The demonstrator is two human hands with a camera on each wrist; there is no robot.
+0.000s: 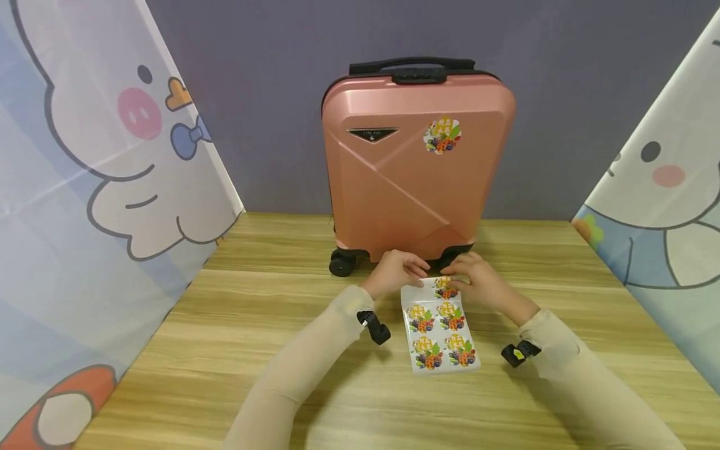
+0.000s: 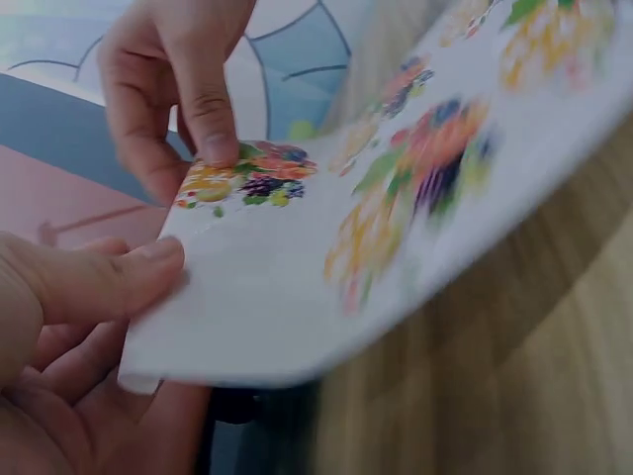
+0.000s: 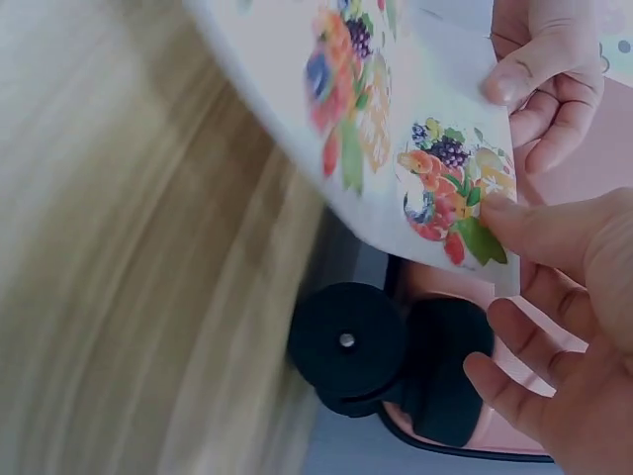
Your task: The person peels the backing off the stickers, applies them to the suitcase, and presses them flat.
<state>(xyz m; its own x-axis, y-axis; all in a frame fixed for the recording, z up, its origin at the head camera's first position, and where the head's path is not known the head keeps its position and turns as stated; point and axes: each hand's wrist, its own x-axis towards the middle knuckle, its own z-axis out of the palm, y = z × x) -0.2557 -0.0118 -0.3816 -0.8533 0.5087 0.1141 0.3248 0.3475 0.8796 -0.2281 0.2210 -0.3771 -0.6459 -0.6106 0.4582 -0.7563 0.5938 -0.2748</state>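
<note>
A white sticker sheet (image 1: 441,331) printed with several fruit stickers is held just in front of the suitcase, its far end lifted. My left hand (image 1: 395,275) pinches the sheet's far left corner between thumb and fingers, by a bare white patch in the left wrist view. At the far right corner my right hand (image 1: 480,282) pinches the edge, its thumb on a fruit sticker (image 3: 455,193). Behind both hands stands a pink suitcase (image 1: 413,194) with one round fruit sticker (image 1: 442,135) on its upper right front.
The suitcase stands upright on black wheels (image 1: 342,263) on a wood-grain table (image 1: 270,350), against a grey back wall (image 1: 253,94). Cartoon-printed panels (image 1: 62,156) enclose the sides. A black strap camera sits on each wrist.
</note>
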